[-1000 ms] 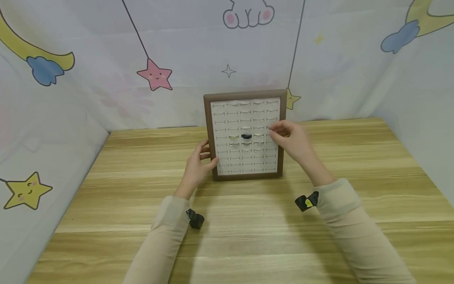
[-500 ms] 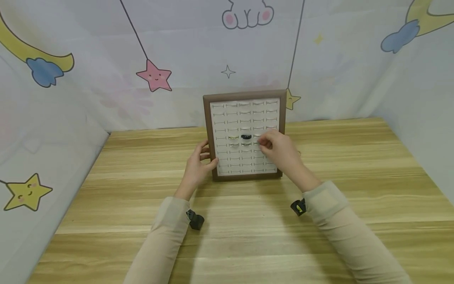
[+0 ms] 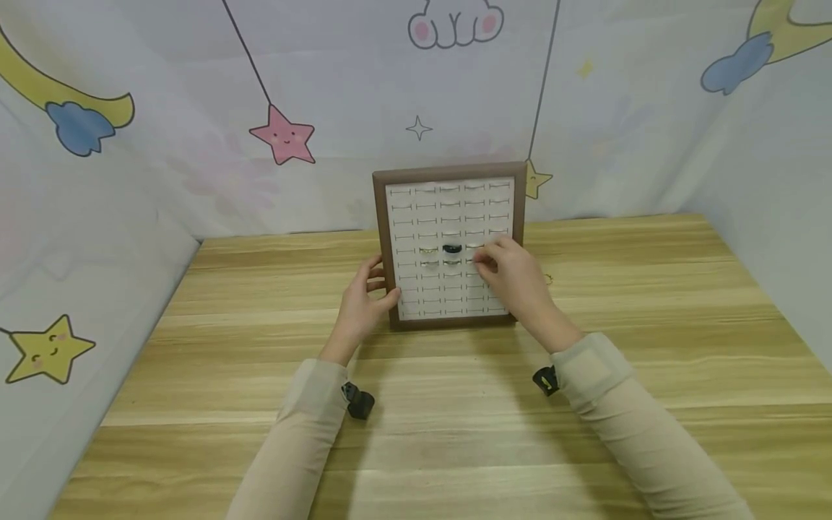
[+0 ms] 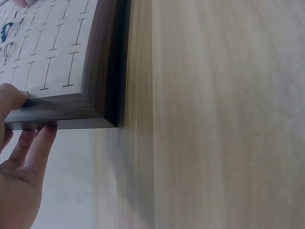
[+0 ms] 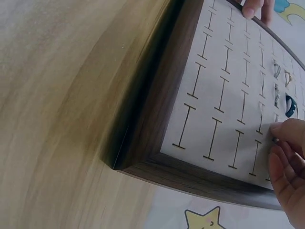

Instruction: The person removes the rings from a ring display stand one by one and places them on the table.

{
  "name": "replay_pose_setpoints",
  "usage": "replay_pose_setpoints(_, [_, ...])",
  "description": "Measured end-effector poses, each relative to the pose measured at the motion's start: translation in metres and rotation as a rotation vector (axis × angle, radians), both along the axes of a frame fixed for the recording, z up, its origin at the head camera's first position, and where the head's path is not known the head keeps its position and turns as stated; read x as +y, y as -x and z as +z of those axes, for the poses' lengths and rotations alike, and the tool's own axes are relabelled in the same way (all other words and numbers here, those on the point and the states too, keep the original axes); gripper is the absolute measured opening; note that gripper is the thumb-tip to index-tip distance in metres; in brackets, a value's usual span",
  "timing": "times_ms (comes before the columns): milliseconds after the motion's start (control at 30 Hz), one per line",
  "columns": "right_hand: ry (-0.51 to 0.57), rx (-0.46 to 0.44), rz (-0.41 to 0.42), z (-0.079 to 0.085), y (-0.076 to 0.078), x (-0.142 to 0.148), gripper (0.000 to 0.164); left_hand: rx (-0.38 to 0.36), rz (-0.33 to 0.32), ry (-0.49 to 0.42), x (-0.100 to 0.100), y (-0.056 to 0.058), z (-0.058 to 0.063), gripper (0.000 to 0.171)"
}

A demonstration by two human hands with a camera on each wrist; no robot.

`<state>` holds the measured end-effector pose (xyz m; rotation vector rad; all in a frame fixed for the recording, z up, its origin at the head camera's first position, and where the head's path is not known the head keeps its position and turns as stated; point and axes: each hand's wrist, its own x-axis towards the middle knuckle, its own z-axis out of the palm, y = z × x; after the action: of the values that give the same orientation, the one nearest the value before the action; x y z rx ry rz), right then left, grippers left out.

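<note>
A brown-framed ring display board (image 3: pixel 448 173) stands upright on the table, its white face cut with rows of slots. My left hand (image 3: pixel 360 307) grips its left edge, thumb in front and fingers behind, as the left wrist view also shows. With thumb and forefinger my right hand (image 3: pixel 520 285) pinches a small ring at a slot right of the middle; the fingertips mostly hide it. Beside it sit a dark ring (image 5: pixel 290 106) and a gold-toned ring (image 5: pixel 288 76). Silvery rings (image 5: pixel 277 69) fill other slots nearby.
The wood-grain table (image 3: pixel 448 419) extends around the board. A small gold-coloured thing (image 3: pixel 549 279) lies on it, right of the board and partly behind my right hand. A pale curtain (image 3: pixel 351 87) printed with stars hangs behind.
My right hand has moved from the board's right edge leftward and slightly down to the slot, its fingertips now against the face. The last half second shows little movement. The left hand stays put.
</note>
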<state>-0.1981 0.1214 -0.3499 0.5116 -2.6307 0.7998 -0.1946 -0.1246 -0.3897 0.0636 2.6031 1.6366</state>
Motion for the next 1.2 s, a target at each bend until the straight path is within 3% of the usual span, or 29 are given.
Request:
replay_pose_setpoints(267, [0.145, -0.159, 0.029, 0.006, 0.005, 0.006, 0.011, 0.002, 0.003, 0.005, -0.001, 0.000, 0.000, 0.069])
replay_pose_setpoints(433, [0.304, -0.335, 0.025, 0.010, 0.009, 0.014, 0.015, -0.002, 0.007, 0.001, -0.001, 0.001, 0.001, 0.069])
replay_pose_setpoints(533, [0.401, -0.397, 0.015, 0.012, 0.011, 0.021, 0.020, -0.002, 0.008, 0.002, 0.000, 0.001, 0.001, 0.069])
replay_pose_setpoints(767, [0.643, -0.423, 0.003, 0.013, 0.015, 0.038, 0.018, 0.000, 0.004, 0.006, 0.000, 0.000, 0.001, 0.069])
replay_pose_setpoints(900, [0.885, -0.444, 0.001, 0.013, 0.020, 0.050, 0.001, 0.000, 0.002, -0.001, 0.001, 0.000, 0.000, 0.069])
replay_pose_setpoints(1033, [1.137, -0.465, -0.009, 0.011, 0.024, 0.065, 0.009, 0.002, 0.002, 0.000, 0.001, 0.000, 0.001, 0.069])
replay_pose_setpoints(1100, [1.195, -0.479, -0.029, 0.008, 0.025, 0.073, 0.008, 0.003, 0.003, 0.003, 0.001, 0.000, 0.001, 0.069])
replay_pose_setpoints(1200, [1.189, -0.504, -0.075, 0.002, 0.027, 0.084, 0.006, 0.004, 0.006, 0.005, 0.001, 0.000, 0.000, 0.069])
